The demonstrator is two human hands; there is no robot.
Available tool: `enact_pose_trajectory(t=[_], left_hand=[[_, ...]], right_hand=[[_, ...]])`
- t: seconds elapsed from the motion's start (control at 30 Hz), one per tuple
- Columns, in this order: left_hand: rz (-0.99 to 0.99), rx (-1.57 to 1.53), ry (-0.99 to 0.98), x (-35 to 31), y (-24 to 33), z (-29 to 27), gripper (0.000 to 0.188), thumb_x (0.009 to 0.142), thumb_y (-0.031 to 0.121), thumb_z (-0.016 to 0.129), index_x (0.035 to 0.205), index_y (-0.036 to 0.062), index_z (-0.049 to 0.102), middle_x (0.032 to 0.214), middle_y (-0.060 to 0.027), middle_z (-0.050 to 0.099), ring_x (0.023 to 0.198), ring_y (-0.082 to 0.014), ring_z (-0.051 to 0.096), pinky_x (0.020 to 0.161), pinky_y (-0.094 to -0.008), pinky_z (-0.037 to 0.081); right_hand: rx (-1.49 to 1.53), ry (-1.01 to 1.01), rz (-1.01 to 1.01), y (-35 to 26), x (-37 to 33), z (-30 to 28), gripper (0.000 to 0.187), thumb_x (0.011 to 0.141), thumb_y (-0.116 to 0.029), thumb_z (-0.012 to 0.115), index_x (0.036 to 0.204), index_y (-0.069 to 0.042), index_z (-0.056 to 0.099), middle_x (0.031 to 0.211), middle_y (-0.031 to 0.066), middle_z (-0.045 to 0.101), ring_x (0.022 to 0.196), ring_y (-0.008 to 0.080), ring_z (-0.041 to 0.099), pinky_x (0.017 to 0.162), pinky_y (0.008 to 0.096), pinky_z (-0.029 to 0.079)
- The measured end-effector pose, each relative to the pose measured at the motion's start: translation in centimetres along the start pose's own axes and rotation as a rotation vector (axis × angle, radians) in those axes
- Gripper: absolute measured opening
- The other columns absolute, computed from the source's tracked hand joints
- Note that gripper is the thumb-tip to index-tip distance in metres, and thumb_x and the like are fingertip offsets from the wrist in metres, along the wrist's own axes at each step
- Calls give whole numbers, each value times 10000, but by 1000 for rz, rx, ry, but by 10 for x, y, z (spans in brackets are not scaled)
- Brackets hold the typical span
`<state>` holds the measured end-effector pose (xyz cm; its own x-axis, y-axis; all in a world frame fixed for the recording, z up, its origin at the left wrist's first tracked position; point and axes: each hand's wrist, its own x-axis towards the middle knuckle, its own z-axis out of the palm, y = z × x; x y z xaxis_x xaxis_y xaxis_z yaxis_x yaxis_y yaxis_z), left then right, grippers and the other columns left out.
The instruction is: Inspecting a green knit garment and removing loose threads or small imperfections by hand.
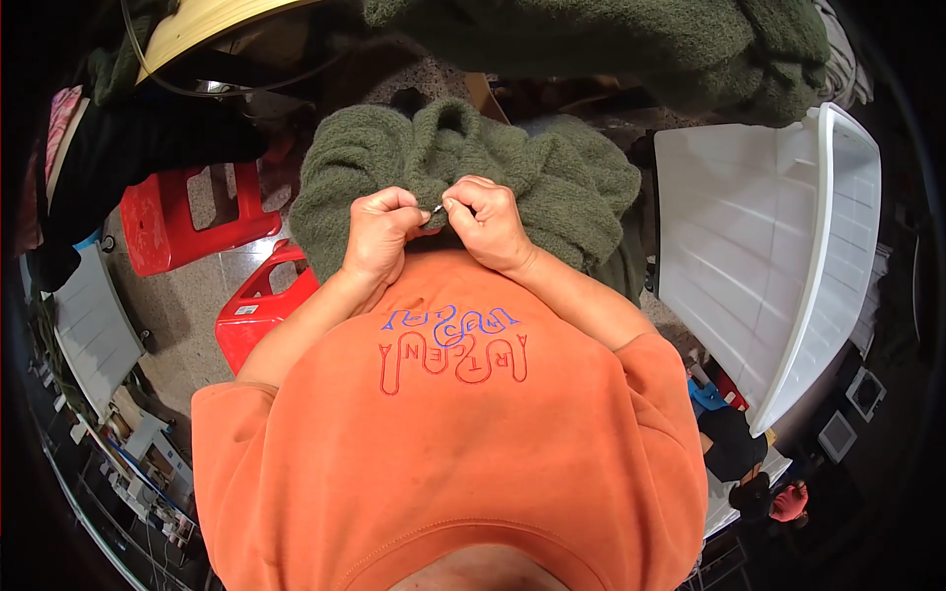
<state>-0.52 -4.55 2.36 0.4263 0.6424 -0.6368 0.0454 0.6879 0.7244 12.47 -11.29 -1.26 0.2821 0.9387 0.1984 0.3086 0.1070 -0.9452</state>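
Observation:
A dark green, fuzzy knit garment [374, 148] lies bunched over my lap. In front of my chest, my left hand [382, 229] is closed, thumb and finger pinching a dark bit of the green knit. My right hand [488, 219] is closed in a pinch just beside it, on a small shiny metal piece [438, 209]. The piece juts from the fingertips toward the left hand, and most of it is hidden, so I cannot tell its kind. My two hands are almost touching.
Red plastic stools [158, 222] stand at my left. To my right is a large white plastic bin [739, 207]. More green knit fabric [631, 39] is heaped ahead, with a pale yellow curved edge [197, 30] at far left. Another person [739, 443] is behind at right.

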Motion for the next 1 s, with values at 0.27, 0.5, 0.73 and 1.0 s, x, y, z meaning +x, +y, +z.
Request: enact_pose_trajectory(t=[0.27, 0.5, 0.73, 1.0], left_hand=[[125, 183, -80, 5, -9, -12, 129, 649, -109, 505, 608, 13, 513, 576, 1, 490, 506, -61, 441, 494, -213, 437], [108, -6, -49, 0, -2, -2, 101, 664, -91, 520, 692, 4, 539, 606, 0, 506, 525, -53, 459, 525, -186, 428], [116, 127, -73, 1, -6, -3, 88, 674, -79, 554, 698, 4, 536, 624, -9, 513, 564, -61, 497, 535, -209, 467], [115, 100, -81, 0, -4, -3, 101, 667, -78, 566, 680, 12, 523, 614, 4, 497, 542, -47, 464, 521, -204, 465]], right_hand=[[90, -35, 135, -9, -1, -2, 38, 722, 15, 511, 699, 28, 538, 645, 89, 524, 576, 155, 501, 535, 257, 397], [145, -20, 212, -10, 0, -6, 81, 757, 0, 498, 761, 41, 567, 677, 86, 542, 614, 130, 508, 553, 244, 404], [166, -92, 250, -6, -1, -8, 88, 763, -14, 496, 754, 39, 566, 676, 76, 542, 614, 123, 501, 560, 244, 401], [191, -28, 252, -9, 1, -5, 67, 729, -19, 518, 699, 27, 557, 639, 104, 551, 582, 183, 541, 540, 286, 427]])
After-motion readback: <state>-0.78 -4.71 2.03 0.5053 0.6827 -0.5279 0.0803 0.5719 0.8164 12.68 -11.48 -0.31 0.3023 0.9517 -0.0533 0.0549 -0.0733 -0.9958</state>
